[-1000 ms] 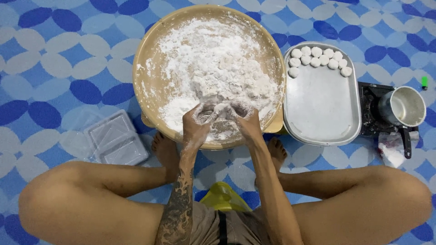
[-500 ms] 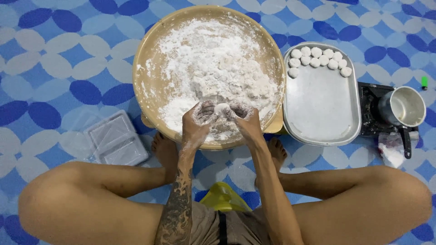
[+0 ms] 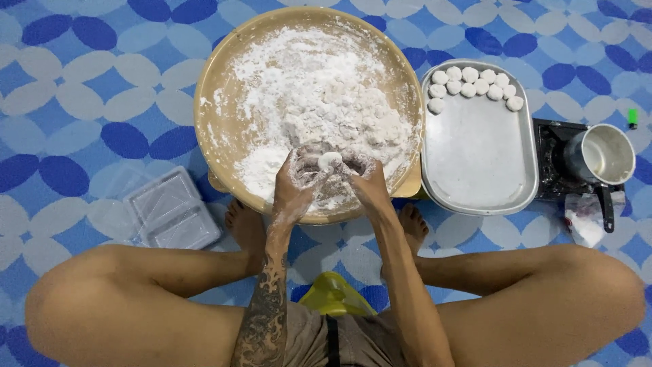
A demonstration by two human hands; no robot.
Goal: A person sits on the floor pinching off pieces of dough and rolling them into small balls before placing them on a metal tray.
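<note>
The left hand (image 3: 297, 185) and the right hand (image 3: 367, 182) meet over the near edge of a big round tan bowl (image 3: 224, 81). Both hands are white with flour. Between them sits a small white dough ball (image 3: 331, 160), and the fingers of both hands curl around it and pinch it, the left hand from its 9 o'clock side and the right hand from its 3 o'clock side. The ball is just above the flour at the bowl's 6 o'clock edge. The bowl is full of loose white flour and lumpy dough (image 3: 319, 95), heaped mostly toward 12 and 3 o'clock. At 3 o'clock from the bowl, just beside it, lies a long grey metal tray (image 3: 479, 149). Ten or so little white dough balls (image 3: 473, 83) sit in rows at the tray's 12 o'clock end, and the rest of the tray is bare. Past the tray, still at 3 o'clock, a small silver pot (image 3: 603, 155) stands on a black stove (image 3: 551, 178), with a crumpled clear bag (image 3: 583, 219) just below it. At 8 o'clock from the bowl lies a clear plastic box (image 3: 170, 211) on the blue and white patterned floor mat (image 3: 81, 81). The person sits cross-legged, with bare feet tucked under the bowl's near edge.
</note>
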